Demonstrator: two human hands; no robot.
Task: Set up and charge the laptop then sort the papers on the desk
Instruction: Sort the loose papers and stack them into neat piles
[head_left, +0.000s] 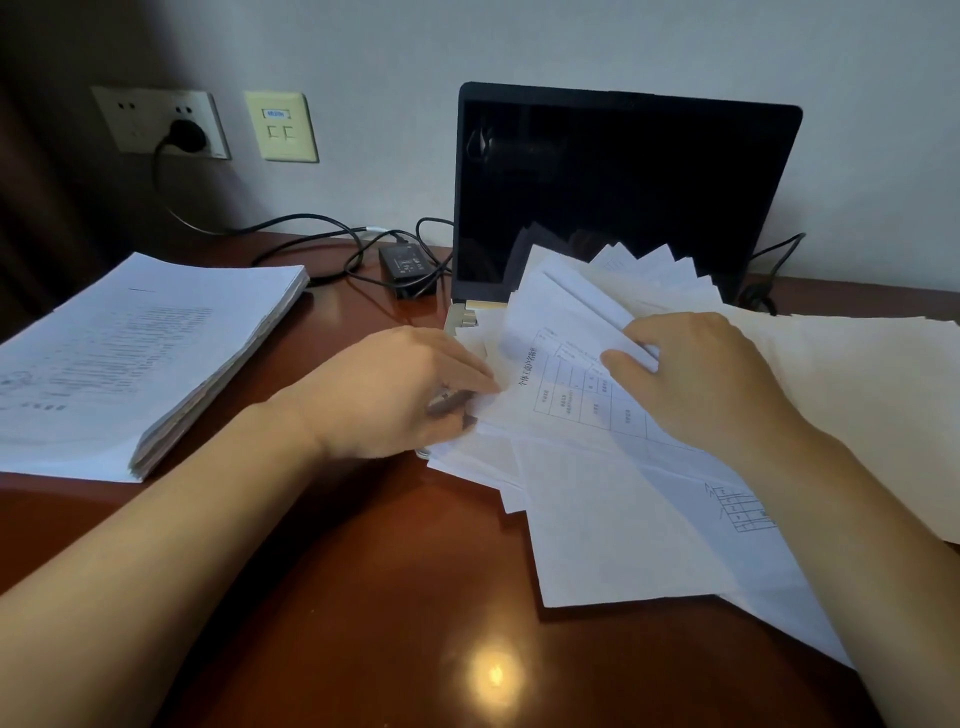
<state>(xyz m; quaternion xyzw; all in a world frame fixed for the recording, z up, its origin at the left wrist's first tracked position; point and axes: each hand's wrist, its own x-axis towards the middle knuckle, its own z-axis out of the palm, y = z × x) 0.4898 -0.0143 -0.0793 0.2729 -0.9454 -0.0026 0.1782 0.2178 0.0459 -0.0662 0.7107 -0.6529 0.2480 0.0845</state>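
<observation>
Near the worktop's (363, 597) right side, we pinch a sheet of the loose papers (597, 519) with our left hand (395, 395), and our right hand (701, 379) has its fingers (623, 361) clamped on lifted sheets. A neat stack (130, 353) lies at the left edge. The open laptop (623, 197) stands dark at the back edge.

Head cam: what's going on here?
A person is sorting papers at a desk. The left hand holds the edge of a fan of loose papers spread over the keyboard of the open laptop. The right hand pinches a few sheets lifted from the fan. A tidy stack sits to the left. The laptop screen is dark. A plug is in the wall socket and the charger brick lies on the desk. Where its cable meets the laptop is hidden.
</observation>
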